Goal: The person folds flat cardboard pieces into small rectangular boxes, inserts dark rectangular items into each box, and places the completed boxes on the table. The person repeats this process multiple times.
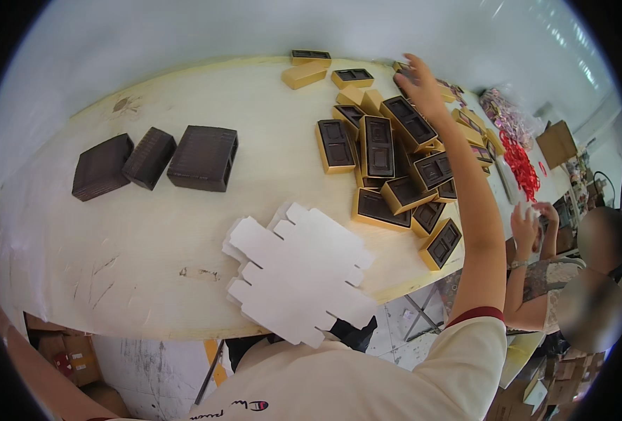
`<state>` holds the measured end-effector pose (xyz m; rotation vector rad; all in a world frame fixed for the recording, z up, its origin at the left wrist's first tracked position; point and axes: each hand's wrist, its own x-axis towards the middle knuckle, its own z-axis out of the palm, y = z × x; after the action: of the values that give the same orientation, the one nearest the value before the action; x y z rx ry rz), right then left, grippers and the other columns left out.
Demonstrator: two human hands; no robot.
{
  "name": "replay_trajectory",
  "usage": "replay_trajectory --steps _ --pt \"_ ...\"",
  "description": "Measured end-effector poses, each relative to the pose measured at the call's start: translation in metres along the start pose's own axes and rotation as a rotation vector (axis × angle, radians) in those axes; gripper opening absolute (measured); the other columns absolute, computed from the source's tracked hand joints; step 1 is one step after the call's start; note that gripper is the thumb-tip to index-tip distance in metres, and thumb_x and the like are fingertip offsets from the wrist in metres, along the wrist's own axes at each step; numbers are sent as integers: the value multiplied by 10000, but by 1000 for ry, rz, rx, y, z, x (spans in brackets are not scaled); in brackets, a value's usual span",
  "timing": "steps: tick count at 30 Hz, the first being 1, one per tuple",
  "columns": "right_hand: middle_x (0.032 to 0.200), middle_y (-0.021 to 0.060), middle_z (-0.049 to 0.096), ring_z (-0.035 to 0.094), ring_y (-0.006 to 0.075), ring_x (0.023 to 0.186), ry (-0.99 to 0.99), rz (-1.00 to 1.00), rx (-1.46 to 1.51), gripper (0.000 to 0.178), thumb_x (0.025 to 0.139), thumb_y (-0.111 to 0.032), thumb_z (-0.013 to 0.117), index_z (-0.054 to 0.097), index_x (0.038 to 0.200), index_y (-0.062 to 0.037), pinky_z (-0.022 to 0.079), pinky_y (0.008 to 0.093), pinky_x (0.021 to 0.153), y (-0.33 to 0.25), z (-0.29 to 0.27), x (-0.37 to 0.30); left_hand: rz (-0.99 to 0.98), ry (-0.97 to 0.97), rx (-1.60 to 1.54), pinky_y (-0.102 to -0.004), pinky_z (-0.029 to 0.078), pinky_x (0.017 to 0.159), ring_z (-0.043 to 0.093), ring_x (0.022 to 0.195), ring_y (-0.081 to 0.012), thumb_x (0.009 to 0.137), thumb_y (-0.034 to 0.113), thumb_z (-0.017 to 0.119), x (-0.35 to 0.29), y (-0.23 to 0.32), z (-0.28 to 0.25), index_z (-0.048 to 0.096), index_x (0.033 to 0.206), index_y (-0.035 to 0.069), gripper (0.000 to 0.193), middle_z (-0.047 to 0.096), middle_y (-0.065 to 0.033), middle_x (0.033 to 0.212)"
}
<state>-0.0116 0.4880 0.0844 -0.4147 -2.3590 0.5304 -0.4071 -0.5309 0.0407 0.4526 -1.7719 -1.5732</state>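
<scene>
My right arm reaches across the table, and my right hand point(423, 90) is over the far end of a pile of gold boxes point(376, 208) with dark brown inserts. Its fingers are spread and curved near a partly hidden box there; I see nothing clearly gripped. Only my left forearm point(41, 375) shows at the lower left; that hand is out of view. A stack of flat white die-cut card blanks point(304, 259) lies at the near table edge in front of me. To the left stand three stacks of dark brown plastic inserts point(202, 158).
The pale table point(149, 259) runs along a wall. Farther right lie red ribbons point(520, 165), a clear bag of wrapped items point(504, 112) and an open cardboard box point(557, 144). Another person's hands point(528, 224) work at the right edge. Cartons point(72, 358) sit beneath the table.
</scene>
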Motion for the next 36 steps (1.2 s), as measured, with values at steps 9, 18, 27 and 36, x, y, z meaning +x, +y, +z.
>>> replay_trajectory --steps 9,18,27,36 --pt "1255 245 548 498 380 1201 -124 249 -548 705 803 -452 682 488 1294 16 412 432 989 177 -63 -9 -151 16 1005 -449 357 1053 441 1243 -397 983 353 469 -183 -148 58 334 1442 23 581 413 -214 1416" --pt "1347 242 484 426 397 1276 -353 433 -487 1116 647 -770 608 355 1404 10 364 456 1042 269 -9 54 767 -835 758 -452 144 1145 145 1435 -328 955 477 445 -528 59 115 214 1485 41 724 175 -180 1545" --pt "1408 284 367 369 400 1307 -262 635 -488 1206 564 -762 674 267 1466 -71 346 458 1046 310 30 75 1004 -1753 728 -696 75 1054 171 1377 -495 820 620 543 -694 135 156 374 1430 130 801 184 -312 1491" --pt "1082 168 602 553 253 1045 67 609 148 706 610 -288 749 564 1226 1 445 360 903 290 3 72 995 -1712 685 -676 103 1060 193 1366 -499 827 567 551 -697 134 157 379 1420 114 766 200 -308 1487"
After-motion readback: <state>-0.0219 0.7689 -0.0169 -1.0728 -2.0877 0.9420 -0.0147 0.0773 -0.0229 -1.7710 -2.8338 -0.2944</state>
